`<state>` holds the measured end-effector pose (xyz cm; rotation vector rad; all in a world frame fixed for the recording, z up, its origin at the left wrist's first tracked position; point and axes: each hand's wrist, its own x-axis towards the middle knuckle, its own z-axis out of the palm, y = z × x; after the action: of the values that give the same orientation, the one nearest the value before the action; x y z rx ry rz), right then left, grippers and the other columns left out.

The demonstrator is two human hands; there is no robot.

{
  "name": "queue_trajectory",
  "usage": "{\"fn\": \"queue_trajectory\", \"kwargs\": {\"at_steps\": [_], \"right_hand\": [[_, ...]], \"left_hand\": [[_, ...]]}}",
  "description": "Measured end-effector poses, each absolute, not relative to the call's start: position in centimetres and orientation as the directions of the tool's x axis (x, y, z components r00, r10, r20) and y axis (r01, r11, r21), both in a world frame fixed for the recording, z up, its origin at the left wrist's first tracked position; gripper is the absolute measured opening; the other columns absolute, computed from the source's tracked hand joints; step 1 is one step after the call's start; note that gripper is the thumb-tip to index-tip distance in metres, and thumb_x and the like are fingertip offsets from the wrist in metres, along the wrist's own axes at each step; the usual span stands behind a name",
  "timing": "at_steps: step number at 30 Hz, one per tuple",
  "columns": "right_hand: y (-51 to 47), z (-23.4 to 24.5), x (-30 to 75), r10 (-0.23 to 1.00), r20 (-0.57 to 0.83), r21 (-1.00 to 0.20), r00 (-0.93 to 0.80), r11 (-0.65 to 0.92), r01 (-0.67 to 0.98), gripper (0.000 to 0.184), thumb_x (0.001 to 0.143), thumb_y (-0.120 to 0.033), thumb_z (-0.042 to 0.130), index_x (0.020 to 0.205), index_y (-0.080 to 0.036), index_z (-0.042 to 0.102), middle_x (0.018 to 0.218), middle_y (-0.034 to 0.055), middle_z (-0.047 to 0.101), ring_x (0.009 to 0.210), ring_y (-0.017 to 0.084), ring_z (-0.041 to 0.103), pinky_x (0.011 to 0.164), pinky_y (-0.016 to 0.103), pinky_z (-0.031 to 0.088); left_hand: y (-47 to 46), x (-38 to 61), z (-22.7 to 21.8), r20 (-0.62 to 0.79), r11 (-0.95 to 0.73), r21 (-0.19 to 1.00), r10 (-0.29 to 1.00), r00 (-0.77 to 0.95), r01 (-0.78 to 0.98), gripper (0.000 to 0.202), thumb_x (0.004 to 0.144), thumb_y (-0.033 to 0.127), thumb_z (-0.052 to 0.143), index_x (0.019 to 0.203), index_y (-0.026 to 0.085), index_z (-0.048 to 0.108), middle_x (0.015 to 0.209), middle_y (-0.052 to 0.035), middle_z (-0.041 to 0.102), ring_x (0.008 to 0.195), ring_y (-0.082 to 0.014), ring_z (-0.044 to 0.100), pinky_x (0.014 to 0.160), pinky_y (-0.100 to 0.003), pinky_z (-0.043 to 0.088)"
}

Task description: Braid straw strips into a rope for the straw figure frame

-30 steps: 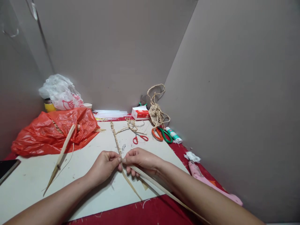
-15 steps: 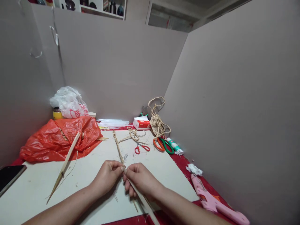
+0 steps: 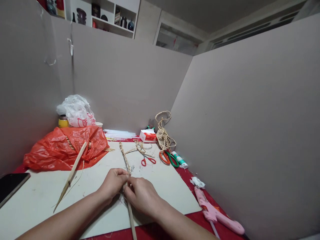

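A braided cord of straw-coloured plant fibre runs away from me over the white board. My left hand pinches its near end between thumb and fingers. Right beside it, my right hand is closed on the same end, the two hands touching or almost so. From below the right hand a long flat loose strand trails toward the board's front edge. Fingers hide the exact point where strand and braid meet.
Left lies a red plastic bag with dry leaf strips sticking out, and a phone. Behind are red-handled scissors, a coil of braided rope and a tissue box. A pink glue gun lies right.
The right hand has turned over and moved in against the left. The loose strand has swung left to hang straighter. The camera view has tilted up and shifted.
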<state>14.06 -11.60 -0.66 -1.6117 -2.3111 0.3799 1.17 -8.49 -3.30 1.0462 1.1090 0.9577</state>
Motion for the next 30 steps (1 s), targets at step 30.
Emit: {"fn": "queue_trajectory", "kwargs": {"at_steps": [30], "right_hand": [[-9.1, -1.8, 16.1, 0.773, -0.394, -0.906, -0.498, -0.417, 0.070, 0.015, 0.076, -0.030, 0.051, 0.070, -0.016, 0.050, 0.043, -0.0114, 0.031, 0.032, 0.002, 0.014, 0.030, 0.016, 0.008]], "left_hand": [[-8.2, -0.1, -2.2, -0.263, 0.278, 0.961, 0.904, 0.336, 0.002, 0.027, 0.062, 0.033, 0.066, 0.076, 0.016, 0.050, 0.053, 0.0029, 0.056, 0.036, -0.0028, 0.031, 0.037, -0.017, 0.015]]}}
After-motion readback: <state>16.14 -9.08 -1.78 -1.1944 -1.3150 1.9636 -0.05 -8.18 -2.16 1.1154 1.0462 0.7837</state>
